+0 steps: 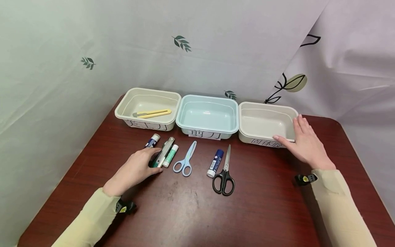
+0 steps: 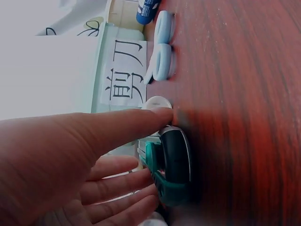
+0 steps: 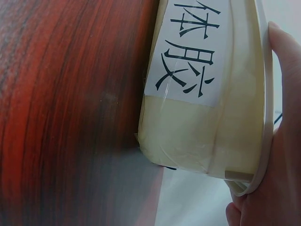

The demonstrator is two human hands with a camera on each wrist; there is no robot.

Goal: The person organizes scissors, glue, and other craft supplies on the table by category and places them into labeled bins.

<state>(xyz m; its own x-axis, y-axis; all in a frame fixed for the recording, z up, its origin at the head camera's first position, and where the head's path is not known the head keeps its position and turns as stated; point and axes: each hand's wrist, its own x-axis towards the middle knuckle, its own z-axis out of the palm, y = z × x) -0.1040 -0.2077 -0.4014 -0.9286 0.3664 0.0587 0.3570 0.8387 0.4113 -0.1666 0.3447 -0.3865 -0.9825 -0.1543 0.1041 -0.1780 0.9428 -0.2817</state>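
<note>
My left hand (image 1: 135, 168) is around a box cutter (image 2: 174, 160) with a dark and green end, thumb on one side and fingers on the other. The fingers are fairly straight. Close beside the cutter lies a green-and-white glue stick (image 1: 170, 156); a blue glue stick (image 1: 152, 140) is partly hidden behind the hand. My right hand (image 1: 308, 145) rests at the corner of the right cream bin (image 3: 188, 127), its thumb over the front rim and its straight fingers along the side rim.
Light blue scissors (image 1: 186, 161), another blue glue stick (image 1: 215, 163) and black-handled scissors (image 1: 224, 180) lie mid-table. Along the back stand a light blue bin (image 1: 207, 130) and a left cream bin (image 1: 148, 124) holding a yellow box cutter (image 1: 152, 113). Each bin bears a paper label.
</note>
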